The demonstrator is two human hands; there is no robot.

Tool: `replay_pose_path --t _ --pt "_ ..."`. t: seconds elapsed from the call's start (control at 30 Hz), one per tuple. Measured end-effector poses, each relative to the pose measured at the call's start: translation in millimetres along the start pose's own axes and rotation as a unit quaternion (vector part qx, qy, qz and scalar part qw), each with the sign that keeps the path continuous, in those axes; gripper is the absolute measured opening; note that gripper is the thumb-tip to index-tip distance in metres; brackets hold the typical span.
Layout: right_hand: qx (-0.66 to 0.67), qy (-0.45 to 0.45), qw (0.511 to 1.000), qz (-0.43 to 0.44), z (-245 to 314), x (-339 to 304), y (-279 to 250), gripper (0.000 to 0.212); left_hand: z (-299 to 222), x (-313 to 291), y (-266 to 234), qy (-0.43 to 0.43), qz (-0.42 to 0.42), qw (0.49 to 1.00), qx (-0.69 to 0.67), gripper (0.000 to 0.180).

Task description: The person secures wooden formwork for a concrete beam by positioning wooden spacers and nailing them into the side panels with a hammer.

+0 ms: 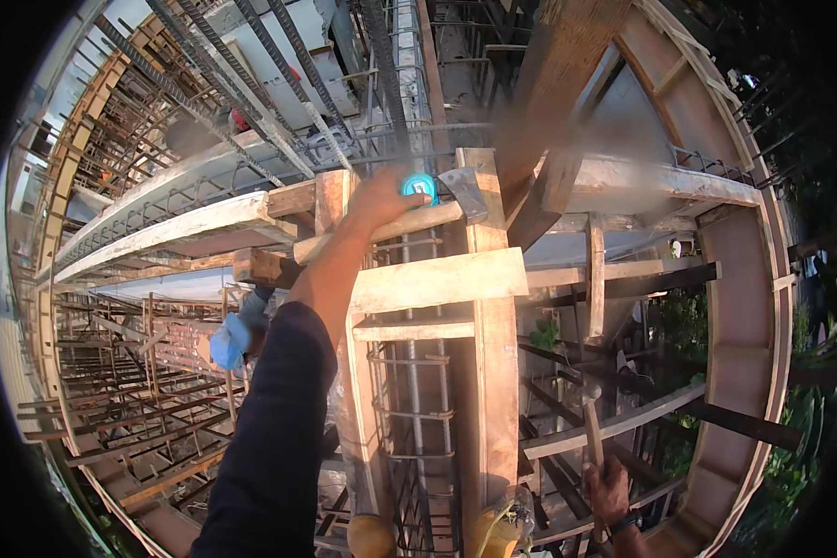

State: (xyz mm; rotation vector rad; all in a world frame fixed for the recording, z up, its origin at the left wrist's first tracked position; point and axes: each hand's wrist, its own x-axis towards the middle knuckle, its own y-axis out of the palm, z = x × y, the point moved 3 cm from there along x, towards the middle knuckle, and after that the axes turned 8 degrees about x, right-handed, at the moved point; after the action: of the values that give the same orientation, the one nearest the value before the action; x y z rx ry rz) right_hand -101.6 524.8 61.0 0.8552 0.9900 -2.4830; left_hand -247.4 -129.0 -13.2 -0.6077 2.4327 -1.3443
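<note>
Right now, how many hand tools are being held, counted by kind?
Hammers: 2 (upper hammer in left hand; lower hammer in right hand)
Small teal object at the left fingers: 1
Total: 3

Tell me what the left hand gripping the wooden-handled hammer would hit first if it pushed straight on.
Probably the upright wooden formwork post: the left hand points right along the wooden-handled hammer, whose steel head already lies against it. Depth is uncertain.

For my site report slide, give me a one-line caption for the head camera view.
Left hand holds a hammer against a wooden post, with another person's hand gripping a second hammer below.
</note>
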Motion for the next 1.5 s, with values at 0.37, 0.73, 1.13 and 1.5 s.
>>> replay_pose_path --t 0.37,0.73,1.13,1.5 --pt "0.087 -0.036 0.995 0.042 54.1 -1.3 21.1 0.035 -32.6 -170.0 -0.5 0.164 0.008 0.965 0.203 0.093" --pt "0.142 -0.126 0.978 0.085 90.9 16.1 54.9 0.033 -33.5 -174.4 -3.1 0.153 0.069 0.959 0.23 0.096" --pt "0.129 -0.114 0.978 0.118 76.7 -10.0 51.2 0.038 -37.5 -185.1 1.3 0.118 -0.003 0.968 0.222 0.094" --pt "0.13 -0.101 0.979 0.12 56.2 -14.0 46.4 0.044 -30.7 -184.9 -2.0 0.149 0.005 0.966 0.212 0.095"
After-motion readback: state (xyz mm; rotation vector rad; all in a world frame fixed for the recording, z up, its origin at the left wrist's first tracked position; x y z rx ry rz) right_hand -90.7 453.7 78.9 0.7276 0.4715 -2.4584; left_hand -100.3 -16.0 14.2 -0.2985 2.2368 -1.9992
